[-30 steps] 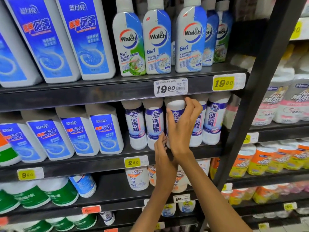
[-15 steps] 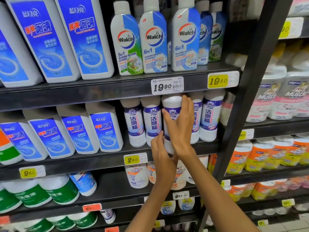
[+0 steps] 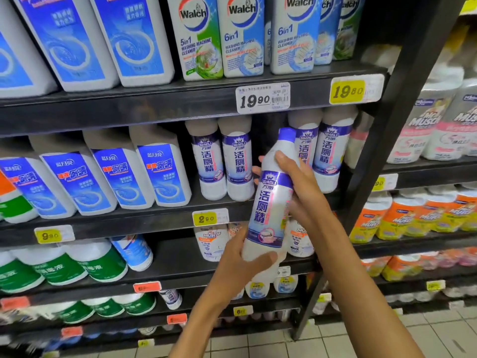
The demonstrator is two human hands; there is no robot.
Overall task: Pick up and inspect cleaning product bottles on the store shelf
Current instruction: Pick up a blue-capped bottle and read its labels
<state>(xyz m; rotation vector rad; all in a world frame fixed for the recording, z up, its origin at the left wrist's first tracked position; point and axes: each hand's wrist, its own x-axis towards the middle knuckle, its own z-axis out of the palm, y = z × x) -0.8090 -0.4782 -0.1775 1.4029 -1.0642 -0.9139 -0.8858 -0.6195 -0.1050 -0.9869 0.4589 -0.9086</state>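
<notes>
I am holding the bottle (image 3: 268,202) tilted, just off the shelf's (image 3: 154,218) front edge. My right hand (image 3: 299,192) is gripping its shoulder, my left hand (image 3: 240,262) its base (smooth, probably heavy, rigid plastic).

One Wanli toilet-cleaner bottle (image 3: 271,200) is off the shelf at centre; four more Wanli bottles (image 3: 210,161) stand behind it. At twelve o'clock, three front Walch washing-machine cleaner bottles (image 3: 241,37), perhaps two more behind. At nine o'clock, four blue-labelled toilet cleaner jugs (image 3: 160,171). Four yellow price tags (image 3: 347,91) read clearly.
</notes>
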